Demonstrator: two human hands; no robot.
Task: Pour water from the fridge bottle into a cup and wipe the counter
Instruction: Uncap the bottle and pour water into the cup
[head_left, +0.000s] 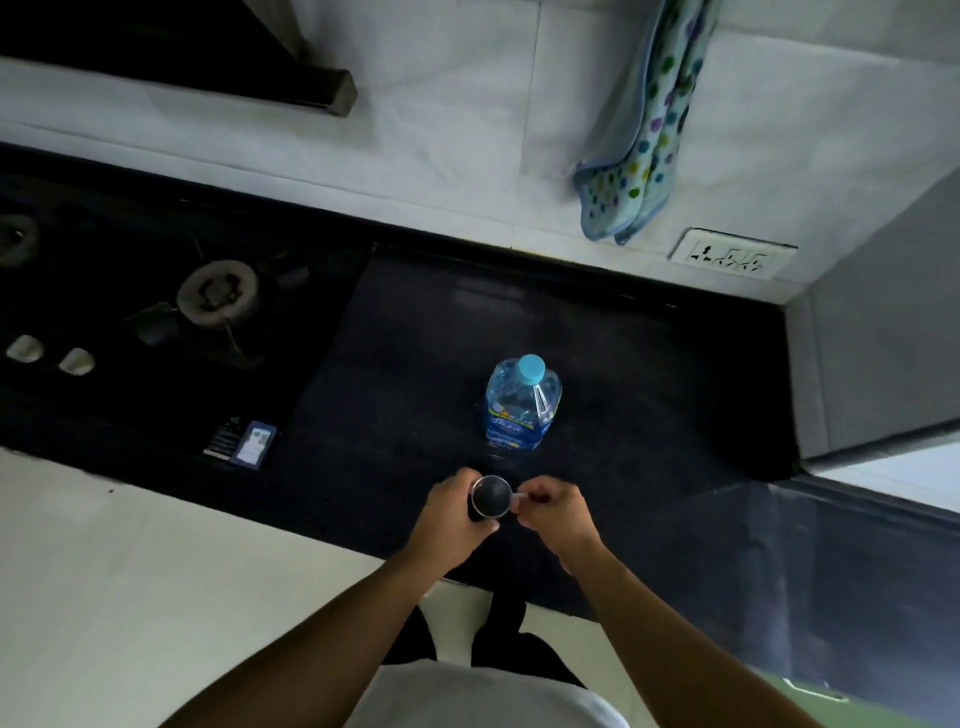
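Note:
A clear plastic water bottle (522, 405) with a light blue cap and blue label stands upright on the black counter (649, 374). Just in front of it, near the counter's front edge, is a small steel cup (491, 495), seen from above. My left hand (449, 519) wraps around the cup's left side. My right hand (553, 512) pinches the cup's handle on its right side. The bottle's cap is on. A polka-dot cloth (644, 150) hangs on the white tiled wall behind the counter.
A gas stove with a burner (218, 293) and two knobs (49, 356) fills the counter's left. A small blue box (253, 444) lies beside it. A wall socket (732, 254) sits at the back right, and a grey wall (878, 338) bounds the counter's right end.

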